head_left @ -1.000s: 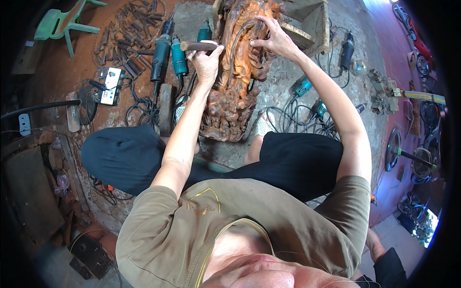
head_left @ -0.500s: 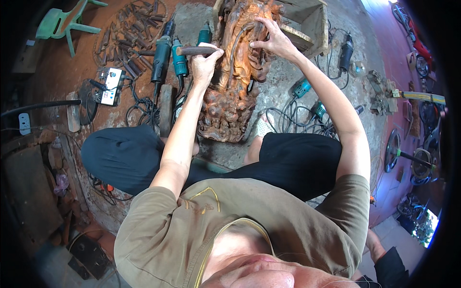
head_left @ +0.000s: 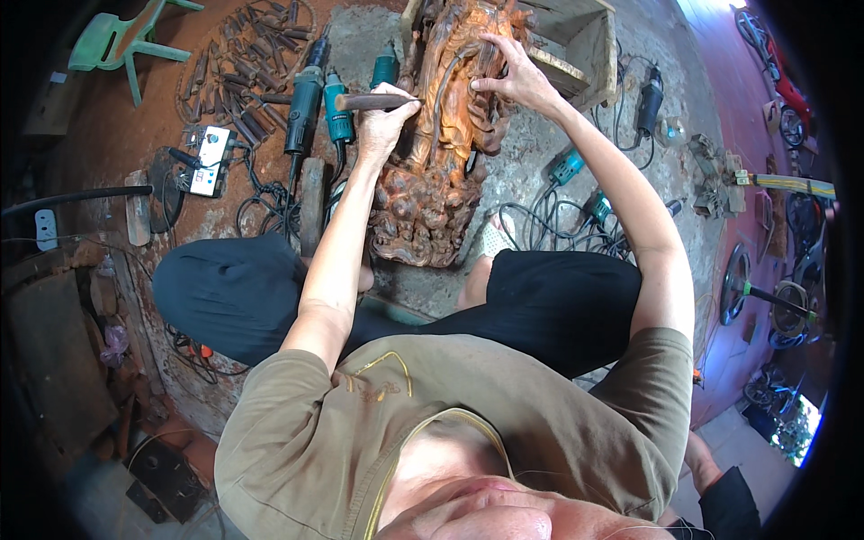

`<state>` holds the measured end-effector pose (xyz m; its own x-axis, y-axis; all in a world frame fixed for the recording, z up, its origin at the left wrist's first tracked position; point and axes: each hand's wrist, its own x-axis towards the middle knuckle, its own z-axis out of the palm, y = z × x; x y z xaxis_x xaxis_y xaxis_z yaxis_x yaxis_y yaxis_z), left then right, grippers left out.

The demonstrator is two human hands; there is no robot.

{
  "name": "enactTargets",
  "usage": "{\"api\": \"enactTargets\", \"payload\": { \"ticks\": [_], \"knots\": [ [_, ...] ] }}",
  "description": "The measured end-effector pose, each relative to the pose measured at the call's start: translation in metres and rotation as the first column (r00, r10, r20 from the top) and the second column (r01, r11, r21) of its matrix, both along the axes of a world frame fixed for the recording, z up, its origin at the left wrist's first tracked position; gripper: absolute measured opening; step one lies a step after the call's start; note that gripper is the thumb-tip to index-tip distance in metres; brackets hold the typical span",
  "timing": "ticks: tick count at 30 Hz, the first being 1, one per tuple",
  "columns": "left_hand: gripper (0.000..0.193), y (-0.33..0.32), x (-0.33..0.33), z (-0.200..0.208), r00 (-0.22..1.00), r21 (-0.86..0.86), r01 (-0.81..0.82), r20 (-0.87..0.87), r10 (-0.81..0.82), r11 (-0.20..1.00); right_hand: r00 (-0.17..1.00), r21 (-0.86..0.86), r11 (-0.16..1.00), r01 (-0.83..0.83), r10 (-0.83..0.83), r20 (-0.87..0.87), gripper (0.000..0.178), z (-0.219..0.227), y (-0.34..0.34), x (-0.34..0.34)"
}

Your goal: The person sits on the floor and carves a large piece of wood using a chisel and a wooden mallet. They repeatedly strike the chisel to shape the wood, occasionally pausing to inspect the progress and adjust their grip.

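A carved wooden statue (head_left: 450,117), orange-brown with a dark knobbly base (head_left: 423,216) toward me, lies in front of my knees. My left hand (head_left: 382,130) is closed round a carving chisel; its brown wooden handle (head_left: 358,102) sticks out to the left. The chisel's tip points at the statue's left side, and the fingers hide most of its blade. On the statue's upper right part rests my right hand (head_left: 520,79), thumb and fingers spread apart and touching the wood.
Several green power grinders (head_left: 304,112) with tangled cords lie left of the statue, beside a heap of chisels (head_left: 247,72). A wooden crate (head_left: 576,54) stands behind it. More tools and cords (head_left: 567,168) lie at right. A green plastic chair (head_left: 117,40) is far left.
My left hand has shifted slightly toward the right and nearer me, and the chisel handle has tilted a little. My right hand stays on the statue.
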<state>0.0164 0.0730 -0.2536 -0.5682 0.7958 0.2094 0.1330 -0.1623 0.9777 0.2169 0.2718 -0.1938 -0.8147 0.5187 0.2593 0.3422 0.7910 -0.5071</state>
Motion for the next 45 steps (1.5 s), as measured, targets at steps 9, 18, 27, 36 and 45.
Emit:
{"api": "enactTargets", "payload": {
  "ticks": [9,18,27,36,45],
  "knots": [
    [0.015,0.012,0.014,0.012,0.994,0.057,-0.109,0.008,0.109,0.992,1.000,-0.012,1.000,0.006,-0.006,0.007,0.091,0.003,-0.002,-0.001],
    [0.020,0.009,-0.004,0.036,0.982,-0.082,-0.023,0.184,0.038,0.996,1.000,0.018,1.000,-0.001,0.001,0.002,0.092,-0.002,0.001,-0.001],
    [0.021,0.001,-0.007,0.014,0.778,0.076,-0.117,0.627,0.044,0.990,1.000,-0.007,1.000,-0.019,0.019,0.011,0.089,0.003,-0.001,-0.001],
    [0.025,0.006,0.000,0.024,0.851,0.113,-0.067,0.525,-0.003,0.991,1.000,0.006,1.000,-0.010,0.010,0.012,0.089,0.003,-0.002,-0.001],
    [0.027,-0.012,-0.011,0.022,0.902,0.077,0.042,0.427,-0.071,0.996,1.000,0.039,0.999,-0.010,0.009,0.012,0.091,0.002,-0.001,-0.002]
  ]
}}
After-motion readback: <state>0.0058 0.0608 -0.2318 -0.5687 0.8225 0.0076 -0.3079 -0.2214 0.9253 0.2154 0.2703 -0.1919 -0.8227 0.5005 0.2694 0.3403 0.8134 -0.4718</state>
